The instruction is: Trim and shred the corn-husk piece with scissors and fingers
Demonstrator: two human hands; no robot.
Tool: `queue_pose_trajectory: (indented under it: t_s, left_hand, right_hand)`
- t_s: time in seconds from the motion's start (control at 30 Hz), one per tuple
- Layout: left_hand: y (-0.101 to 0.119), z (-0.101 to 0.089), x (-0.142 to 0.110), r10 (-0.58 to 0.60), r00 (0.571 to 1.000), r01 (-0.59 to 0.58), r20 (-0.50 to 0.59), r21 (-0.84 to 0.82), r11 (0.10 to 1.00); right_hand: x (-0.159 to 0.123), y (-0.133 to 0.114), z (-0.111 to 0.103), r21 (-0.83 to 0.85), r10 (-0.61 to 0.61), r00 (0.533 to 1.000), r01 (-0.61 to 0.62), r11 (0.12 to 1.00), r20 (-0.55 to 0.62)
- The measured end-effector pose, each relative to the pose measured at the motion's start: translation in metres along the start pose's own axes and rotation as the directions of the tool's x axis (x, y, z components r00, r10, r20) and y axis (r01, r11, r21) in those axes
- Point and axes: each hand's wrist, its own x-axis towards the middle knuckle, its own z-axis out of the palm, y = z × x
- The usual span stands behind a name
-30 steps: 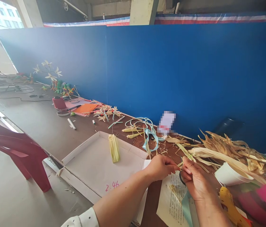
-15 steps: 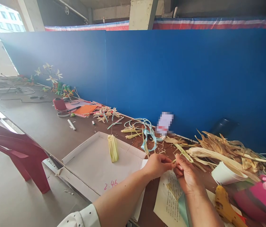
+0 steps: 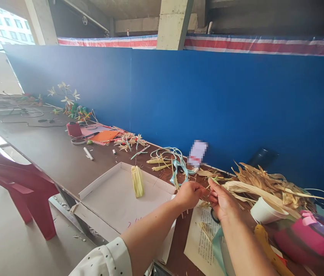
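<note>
My left hand (image 3: 189, 194) and my right hand (image 3: 222, 199) are close together over the right part of the table. Both are pinched on a thin pale-green strip of corn husk (image 3: 208, 187), which the fingers largely cover. Beneath them lies a printed sheet (image 3: 192, 241), with husk scraps on it. A black ring-shaped handle (image 3: 214, 216) shows beside my right wrist, its other end hidden. To the left, a bundled piece of yellow-green husk (image 3: 137, 182) rests in a shallow white box lid (image 3: 104, 209).
Dried husks (image 3: 268, 182), a white paper cup (image 3: 267, 211), a yellow glue gun (image 3: 268, 245) and a pink container (image 3: 300, 241) crowd the right. Light-blue ribbon (image 3: 175, 172) and husk pieces lie behind my hands. A blue partition (image 3: 208, 99) borders the table; a red chair (image 3: 32, 195) stands left.
My hands have shifted slightly left, still pinched together. The black handle beside my right wrist has come into sight. The view has tilted up a little.
</note>
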Motion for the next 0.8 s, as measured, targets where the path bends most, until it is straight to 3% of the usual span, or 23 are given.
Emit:
queue_pose_trajectory:
  t_s: [0.17, 0.43, 0.6, 0.8]
  left_hand:
    - [0.004, 0.003, 0.013, -0.061, 0.998, 0.061, -0.012, -0.009, 0.998]
    - [-0.011, 0.006, 0.037, -0.106, 0.977, 0.108, -0.184, 0.001, 0.994]
    - [-0.024, 0.010, 0.041, -0.174, 0.978, 0.164, -0.118, -0.091, 0.982]
    - [-0.024, 0.009, 0.038, -0.214, 0.974, 0.200, -0.074, -0.166, 0.966]
  right_hand:
    - [0.015, -0.007, 0.007, 0.000, -0.006, 1.000, 0.006, 1.000, -0.014]
    - [0.049, 0.010, 0.002, 0.080, -0.009, 1.000, 0.008, 0.997, 0.015]
    - [0.052, 0.021, -0.009, 0.108, 0.006, 0.998, -0.012, 0.994, 0.062]
    - [0.043, 0.020, -0.005, 0.108, -0.004, 0.994, -0.009, 0.994, 0.113]
